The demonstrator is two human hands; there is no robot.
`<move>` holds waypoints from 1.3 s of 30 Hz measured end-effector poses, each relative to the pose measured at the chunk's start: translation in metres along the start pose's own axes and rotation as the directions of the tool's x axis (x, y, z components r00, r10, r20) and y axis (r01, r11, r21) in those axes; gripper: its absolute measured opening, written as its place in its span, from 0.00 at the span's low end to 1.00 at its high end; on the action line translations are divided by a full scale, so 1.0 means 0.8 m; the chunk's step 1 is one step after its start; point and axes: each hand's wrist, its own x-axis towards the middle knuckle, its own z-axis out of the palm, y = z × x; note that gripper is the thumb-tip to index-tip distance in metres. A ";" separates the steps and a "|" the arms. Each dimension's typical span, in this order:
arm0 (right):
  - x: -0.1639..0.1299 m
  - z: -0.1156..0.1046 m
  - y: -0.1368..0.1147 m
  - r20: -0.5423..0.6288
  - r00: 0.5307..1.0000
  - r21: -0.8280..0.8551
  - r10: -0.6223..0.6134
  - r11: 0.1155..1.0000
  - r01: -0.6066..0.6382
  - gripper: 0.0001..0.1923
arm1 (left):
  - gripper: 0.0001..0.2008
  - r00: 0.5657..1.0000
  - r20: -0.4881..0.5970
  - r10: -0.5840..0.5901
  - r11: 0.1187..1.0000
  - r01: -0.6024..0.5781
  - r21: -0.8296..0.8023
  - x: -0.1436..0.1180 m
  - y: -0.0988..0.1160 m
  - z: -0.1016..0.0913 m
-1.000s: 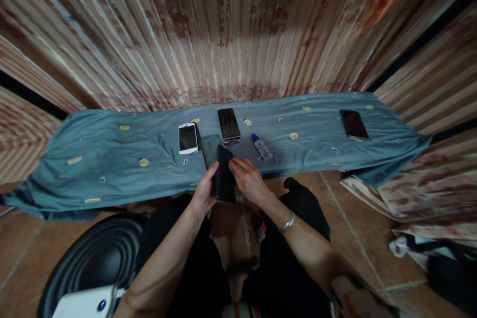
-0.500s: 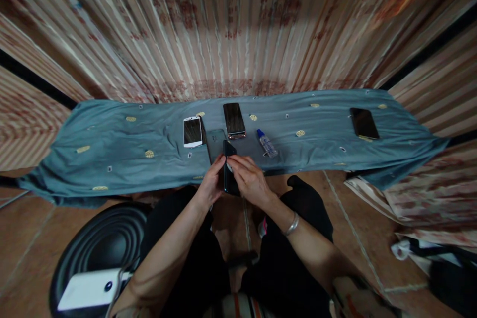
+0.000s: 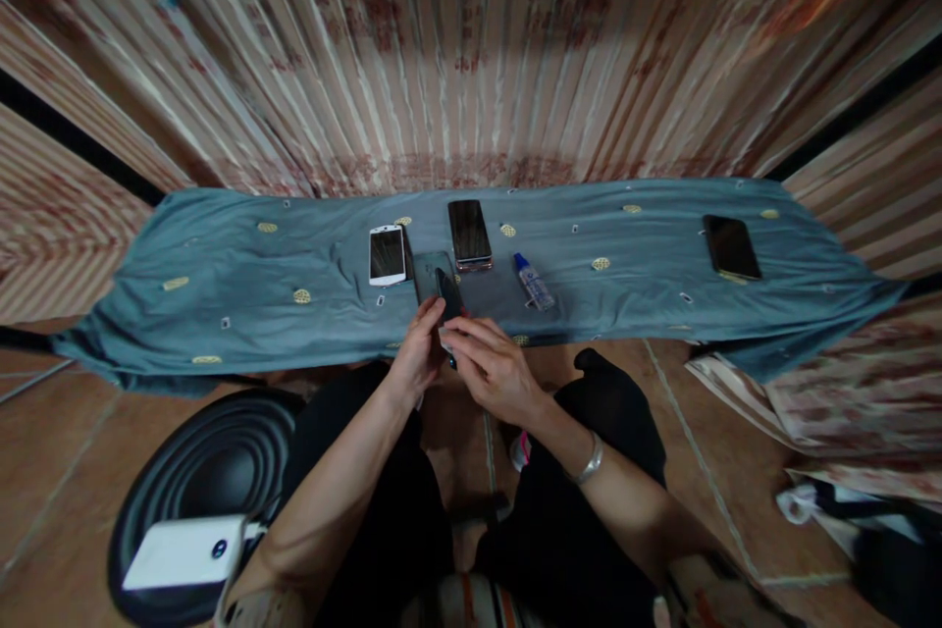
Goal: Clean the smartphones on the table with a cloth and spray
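**Two hands on a dark phone at the cloth's near edge**

While both hands meet at the middle of the view, they hold one dark phone (image 3: 445, 292) between them, tilted on edge above the near border of the blue cloth (image 3: 221, 285); the left hand (image 3: 418, 353) grips its left side with fingers curled around it; the right hand (image 3: 492, 371) closes over its lower part from the right, fingertips pressed to the face, a bracelet (image 3: 587, 463) on that wrist; most of the phone is hidden by the hands, only its upper end showing. Just behind it a grey pad (image 3: 431, 271) lies flat on the cloth; left of the pad, a white phone (image 3: 387, 254); behind and right of the pad, a black phone (image 3: 469, 234) with a coppery edge; right of that, a small bottle (image 3: 534, 282) with a blue cap, lying on its side; well apart at the cloth's right end, another black phone (image 3: 731, 247). At lower left, a white device (image 3: 183, 551) rests on a round black object (image 3: 213, 471); a striped curtain (image 3: 471, 49) hangs behind the cloth.
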 end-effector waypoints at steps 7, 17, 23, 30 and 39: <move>-0.007 0.000 -0.010 -0.031 0.996 0.010 -0.086 0.996 0.086 0.17 | 0.12 1.000 -0.013 -0.001 1.000 0.001 0.007 0.003 0.010 0.002; -0.012 0.003 0.004 0.019 0.999 -0.033 -0.030 0.999 0.031 0.21 | 0.19 0.994 0.052 -0.096 0.993 0.099 -0.063 -0.005 0.026 0.009; -0.009 0.005 0.015 0.008 0.999 -0.059 0.031 0.998 -0.030 0.21 | 0.16 0.978 0.103 -0.184 0.982 0.188 -0.030 -0.008 0.012 0.003; 0.004 0.006 0.036 -0.071 0.995 -0.116 0.072 0.990 -0.080 0.21 | 0.15 0.994 0.080 -0.078 0.997 0.080 -0.016 -0.015 -0.007 0.008; 0.020 -0.001 0.067 -0.114 0.983 -0.156 0.144 0.975 -0.161 0.20 | 0.25 0.981 0.108 -0.161 0.984 0.151 0.093 -0.024 -0.011 0.011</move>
